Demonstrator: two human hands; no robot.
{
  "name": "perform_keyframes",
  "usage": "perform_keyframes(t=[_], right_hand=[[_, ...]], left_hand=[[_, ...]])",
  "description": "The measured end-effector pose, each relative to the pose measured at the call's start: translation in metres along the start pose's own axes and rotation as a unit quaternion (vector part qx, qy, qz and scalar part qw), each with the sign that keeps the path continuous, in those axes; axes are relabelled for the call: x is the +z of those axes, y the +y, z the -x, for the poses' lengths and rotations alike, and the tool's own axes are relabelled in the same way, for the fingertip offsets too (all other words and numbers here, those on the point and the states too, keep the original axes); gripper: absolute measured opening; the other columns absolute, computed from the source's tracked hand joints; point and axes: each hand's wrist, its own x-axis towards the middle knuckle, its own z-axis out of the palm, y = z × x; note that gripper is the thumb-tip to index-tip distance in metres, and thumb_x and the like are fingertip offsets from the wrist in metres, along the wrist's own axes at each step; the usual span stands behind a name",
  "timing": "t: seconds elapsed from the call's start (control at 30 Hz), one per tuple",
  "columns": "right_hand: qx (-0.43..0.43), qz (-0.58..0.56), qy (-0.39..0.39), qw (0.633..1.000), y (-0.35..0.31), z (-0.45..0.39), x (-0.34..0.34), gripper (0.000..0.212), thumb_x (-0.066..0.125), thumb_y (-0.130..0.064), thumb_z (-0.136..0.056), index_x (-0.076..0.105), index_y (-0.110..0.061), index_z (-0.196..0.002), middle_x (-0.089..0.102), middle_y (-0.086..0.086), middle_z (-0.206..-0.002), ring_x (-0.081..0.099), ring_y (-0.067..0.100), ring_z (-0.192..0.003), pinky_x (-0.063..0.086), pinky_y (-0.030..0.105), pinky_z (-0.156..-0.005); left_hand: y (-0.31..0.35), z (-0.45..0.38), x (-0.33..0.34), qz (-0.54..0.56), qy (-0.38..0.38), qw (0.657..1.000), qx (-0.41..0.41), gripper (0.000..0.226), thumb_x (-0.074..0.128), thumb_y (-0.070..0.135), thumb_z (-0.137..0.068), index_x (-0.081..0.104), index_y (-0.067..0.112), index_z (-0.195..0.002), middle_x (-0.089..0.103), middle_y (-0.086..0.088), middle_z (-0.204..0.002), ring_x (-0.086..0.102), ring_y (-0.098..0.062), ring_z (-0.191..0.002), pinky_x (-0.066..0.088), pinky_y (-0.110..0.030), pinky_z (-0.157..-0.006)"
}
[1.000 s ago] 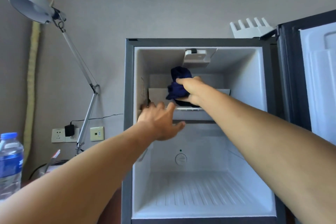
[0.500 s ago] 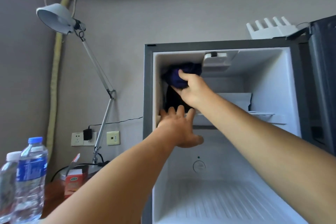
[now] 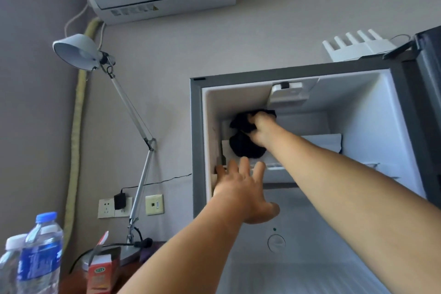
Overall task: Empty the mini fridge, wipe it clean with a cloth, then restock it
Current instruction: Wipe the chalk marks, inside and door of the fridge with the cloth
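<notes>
Inside mini fridge [image 3: 198,141], right hand [image 3: 262,130] gripping dark cloth [image 3: 241,122]

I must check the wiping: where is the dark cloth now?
The dark cloth is in the right hand, high inside the mini fridge, near its upper left wall.

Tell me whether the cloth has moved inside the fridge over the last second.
Yes. The dark cloth in the right hand went from below the white control box on the fridge ceiling leftward, and now sits in the upper left corner.
</notes>
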Motion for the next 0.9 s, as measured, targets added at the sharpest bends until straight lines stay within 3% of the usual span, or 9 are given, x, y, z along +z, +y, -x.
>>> perform_keyframes(t=[0.1,0.27,0.33,0.5,0.6,0.67,0.77,0.83,0.9], right_hand=[[-0.005,-0.002,-0.012,1.0,-0.001,0.002,-0.003,0.039,0.035,0.017,-0.096,0.053,-0.002,-0.124,0.059,0.017,-0.086,0.058,0.03,-0.077,0.059,0.055,-0.077],[-0.007,-0.056,-0.031,0.998,-0.023,0.036,-0.012,0.04,0.048,0.01,-0.1,0.048,0.0,-0.139,0.058,0.022,-0.129,0.058,0.038,-0.116,0.054,0.05,-0.089],[-0.011,-0.079,-0.051,0.996,-0.033,0.056,-0.022,0.035,0.05,0.003,-0.103,0.05,0.003,-0.138,0.058,0.024,-0.133,0.06,0.04,-0.121,0.055,0.048,-0.094],[-0.064,-0.122,-0.025,0.99,-0.057,0.092,-0.054,0.027,0.06,0.002,-0.097,0.058,0.005,-0.124,0.065,0.021,-0.122,0.067,0.034,-0.111,0.061,0.039,-0.079],[-0.09,-0.164,-0.053,0.981,-0.083,0.102,-0.076,0.024,0.062,-0.001,-0.095,0.064,-0.001,-0.119,0.069,0.016,-0.115,0.07,0.027,-0.108,0.06,0.035,-0.082],[-0.085,-0.138,-0.074,0.984,-0.082,0.096,-0.081,0.032,0.06,0.005,-0.093,0.062,-0.001,-0.124,0.069,0.016,-0.118,0.069,0.026,-0.106,0.058,0.038,-0.089],[-0.069,-0.049,-0.034,0.996,-0.063,0.061,-0.077,0.053,0.055,0.022,-0.083,0.054,0.004,-0.133,0.063,0.02,-0.123,0.064,0.037,-0.107,0.059,0.053,-0.087],[-0.07,-0.009,0.014,0.997,-0.059,0.029,-0.079,0.056,0.049,0.028,-0.08,0.053,0.008,-0.132,0.058,0.026,-0.126,0.06,0.044,-0.11,0.062,0.055,-0.079],[-0.08,0.036,0.047,0.995,-0.063,-0.004,-0.086,0.06,0.043,0.03,-0.08,0.049,0.007,-0.135,0.057,0.024,-0.123,0.057,0.039,-0.106,0.062,0.05,-0.067]], left_hand=[[0.0,0.0,-0.001,0.01,0.005,1.0,0.001,0.087,0.049,0.068,-0.088,0.011,0.022,-0.152,0.024,-0.013,-0.143,0.028,-0.038,-0.128,0.024,-0.059,-0.106],[0.0,0.0,-0.001,0.005,0.0,1.0,-0.004,0.087,0.048,0.068,-0.087,0.011,0.024,-0.151,0.026,-0.012,-0.14,0.03,-0.038,-0.127,0.024,-0.06,-0.107],[0.001,0.0,-0.001,0.007,0.006,1.0,-0.005,0.085,0.048,0.068,-0.087,0.013,0.024,-0.15,0.028,-0.01,-0.138,0.032,-0.036,-0.125,0.025,-0.058,-0.106],[0.0,0.001,-0.002,0.003,0.007,1.0,-0.004,0.084,0.048,0.069,-0.086,0.013,0.024,-0.149,0.028,-0.01,-0.14,0.032,-0.036,-0.126,0.029,-0.057,-0.104],[0.0,0.001,-0.001,0.008,0.009,1.0,-0.004,0.089,0.046,0.07,-0.087,0.009,0.024,-0.153,0.027,-0.012,-0.144,0.03,-0.036,-0.13,0.029,-0.056,-0.104],[0.0,0.001,0.001,0.004,0.013,1.0,-0.002,0.089,0.045,0.07,-0.087,0.009,0.025,-0.154,0.027,-0.012,-0.145,0.03,-0.035,-0.131,0.029,-0.055,-0.104],[-0.001,0.0,0.004,-0.005,0.032,0.999,-0.002,0.085,0.045,0.069,-0.085,0.012,0.026,-0.151,0.029,-0.01,-0.14,0.032,-0.034,-0.129,0.029,-0.057,-0.105],[-0.001,-0.001,0.006,-0.009,0.04,0.999,0.001,0.084,0.045,0.068,-0.085,0.012,0.026,-0.15,0.029,-0.009,-0.14,0.033,-0.034,-0.128,0.029,-0.057,-0.105],[-0.001,-0.001,0.007,-0.012,0.042,0.999,0.004,0.084,0.044,0.066,-0.085,0.01,0.026,-0.149,0.027,-0.009,-0.14,0.032,-0.034,-0.128,0.028,-0.057,-0.106]])
